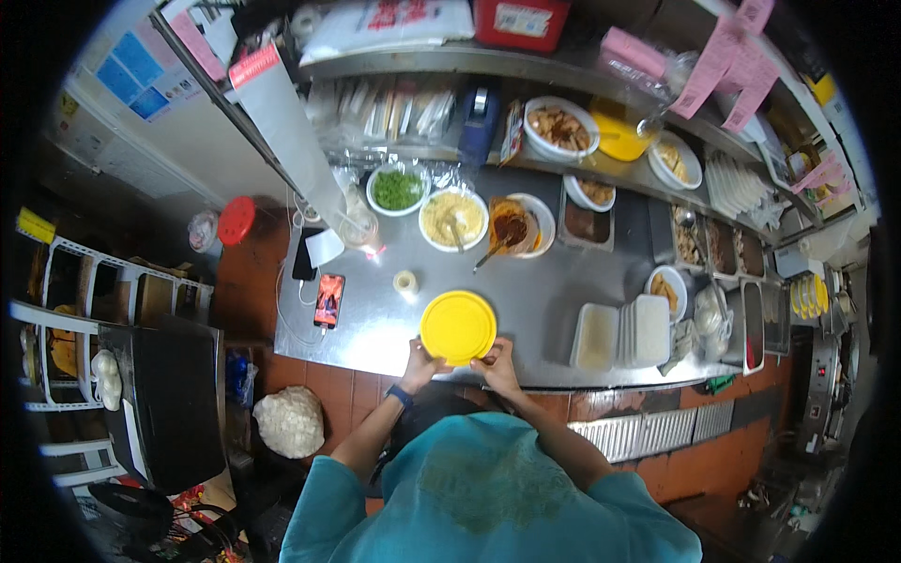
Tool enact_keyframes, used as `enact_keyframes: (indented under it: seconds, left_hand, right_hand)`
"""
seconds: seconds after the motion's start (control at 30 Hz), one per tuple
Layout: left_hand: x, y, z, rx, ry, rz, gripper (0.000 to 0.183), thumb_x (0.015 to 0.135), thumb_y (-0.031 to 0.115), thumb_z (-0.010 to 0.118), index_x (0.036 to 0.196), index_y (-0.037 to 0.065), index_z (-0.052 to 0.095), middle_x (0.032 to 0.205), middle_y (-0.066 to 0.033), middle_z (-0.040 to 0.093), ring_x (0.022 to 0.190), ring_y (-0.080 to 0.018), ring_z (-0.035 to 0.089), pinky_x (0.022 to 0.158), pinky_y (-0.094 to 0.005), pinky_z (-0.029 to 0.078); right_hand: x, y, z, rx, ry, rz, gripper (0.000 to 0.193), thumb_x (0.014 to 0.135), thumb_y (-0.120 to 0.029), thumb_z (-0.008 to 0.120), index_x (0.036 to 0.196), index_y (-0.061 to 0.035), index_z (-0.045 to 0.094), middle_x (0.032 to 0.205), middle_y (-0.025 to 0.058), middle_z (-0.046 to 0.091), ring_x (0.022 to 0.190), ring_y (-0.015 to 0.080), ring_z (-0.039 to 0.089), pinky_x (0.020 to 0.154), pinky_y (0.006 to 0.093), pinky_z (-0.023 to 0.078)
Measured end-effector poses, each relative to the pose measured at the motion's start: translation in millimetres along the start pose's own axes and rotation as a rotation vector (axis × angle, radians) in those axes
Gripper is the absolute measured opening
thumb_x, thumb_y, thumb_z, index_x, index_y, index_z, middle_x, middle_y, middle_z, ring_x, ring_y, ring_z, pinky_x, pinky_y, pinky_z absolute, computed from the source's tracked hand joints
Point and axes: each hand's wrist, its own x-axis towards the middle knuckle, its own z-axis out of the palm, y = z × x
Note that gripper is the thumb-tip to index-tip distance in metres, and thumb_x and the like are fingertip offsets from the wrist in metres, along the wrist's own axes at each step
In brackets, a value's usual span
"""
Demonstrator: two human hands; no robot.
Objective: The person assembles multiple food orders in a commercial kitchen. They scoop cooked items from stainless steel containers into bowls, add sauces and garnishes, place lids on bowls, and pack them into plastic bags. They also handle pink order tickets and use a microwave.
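A round yellow plate (458, 327) lies at the front edge of the steel counter, its inner ring showing. My left hand (422, 366) grips the rim at its near left, with a dark watch band on that wrist. At the near right of the same rim, my right hand (497, 364) has its fingers closed on the edge. Just beyond the plate stands a small pale roll or cup (404, 282). Farther back are a bowl of chopped greens (397, 190), a bowl of yellowish minced food (441, 214) with a spoon in it, and a bowl of red-brown sauce (514, 228) with a utensil.
A lit phone (328, 298) on a cable lies to the left on the counter (375, 333). Rectangular white containers (643, 330) stand at the right, near metal food pans (741, 246). An overhead shelf (648, 178) carries a bowl of browned pieces (561, 129) and a blue tape dispenser (479, 122).
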Motion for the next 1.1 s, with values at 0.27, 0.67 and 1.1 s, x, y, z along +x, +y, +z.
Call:
enact_keyframes:
  seconds: [0.27, 0.67, 1.1]
  left_hand:
    - [36, 52, -21, 0.299, -0.137, 0.118, 0.042, 0.089, -0.002, 0.065, 0.126, -0.005, 0.044, 0.118, -0.0174, 0.059, 0.107, -0.0236, 0.063, 0.082, -0.0364, 0.059]
    - [149, 57, 28, 0.615, 0.071, 0.077, 0.019, 0.084, 0.020, 0.065, 0.089, 0.008, 0.078, 0.083, -0.0124, 0.075, 0.080, -0.0258, 0.072, 0.075, -0.0341, 0.055]
    - [136, 547, 104, 0.688, 0.428, 1.622, 0.010, 0.090, 0.006, 0.055, 0.095, 0.001, 0.063, 0.092, -0.0180, 0.066, 0.090, -0.0389, 0.061, 0.079, -0.0445, 0.048]
  right_hand:
    - [-12, -19, 12, 0.183, 0.108, 0.258, 0.024, 0.096, -0.006, 0.060, 0.118, 0.0013, 0.052, 0.103, 0.0131, 0.067, 0.086, 0.0212, 0.070, 0.079, 0.0337, 0.058]
    - [137, -80, -28, -0.356, 0.159, 0.345, 0.036, 0.084, -0.031, 0.080, 0.105, -0.0025, 0.074, 0.097, 0.0075, 0.072, 0.083, 0.0155, 0.066, 0.075, 0.0297, 0.053]
    - [43, -24, -109, -0.166, 0.746, 0.000, 0.033, 0.086, -0.028, 0.073, 0.084, 0.0044, 0.071, 0.066, 0.0048, 0.062, 0.057, 0.0129, 0.056, 0.049, 0.0314, 0.042]
